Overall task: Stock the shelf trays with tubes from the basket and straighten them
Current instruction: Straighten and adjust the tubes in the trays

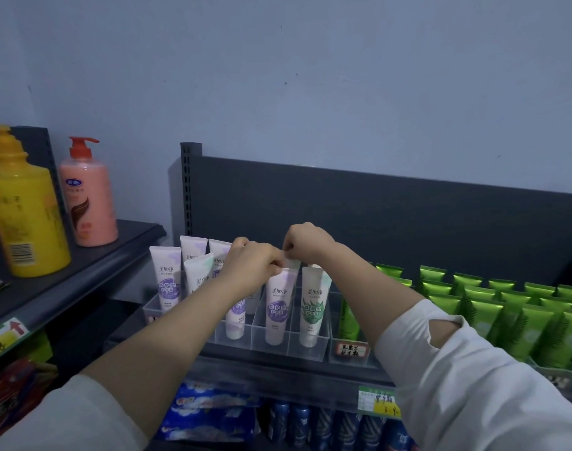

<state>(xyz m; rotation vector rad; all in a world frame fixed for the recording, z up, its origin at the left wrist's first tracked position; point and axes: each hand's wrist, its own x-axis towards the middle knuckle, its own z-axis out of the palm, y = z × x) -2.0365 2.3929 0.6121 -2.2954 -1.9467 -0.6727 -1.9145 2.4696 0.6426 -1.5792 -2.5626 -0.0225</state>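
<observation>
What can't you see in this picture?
In the head view:
- The basket: not in the frame at all.
- The rear tube, pinched by the left hand and right hand: the purple tube in front hides its body.
- The tubes behind the left forearm: mostly covered.
- The small price label: its writing is too small to read.

Tray (292, 348) is recorded as clear, glossy plastic. White tubes (279, 307) are noted as smooth plastic with a satin sheen; green tubes (535, 330) as shinier. Shelf back panel (375, 216) is taken as dark matt metal. Yellow bottle (24, 216): glossy plastic. Sleeve (473, 385): white matt cloth. Price label (379, 403): paper.
</observation>
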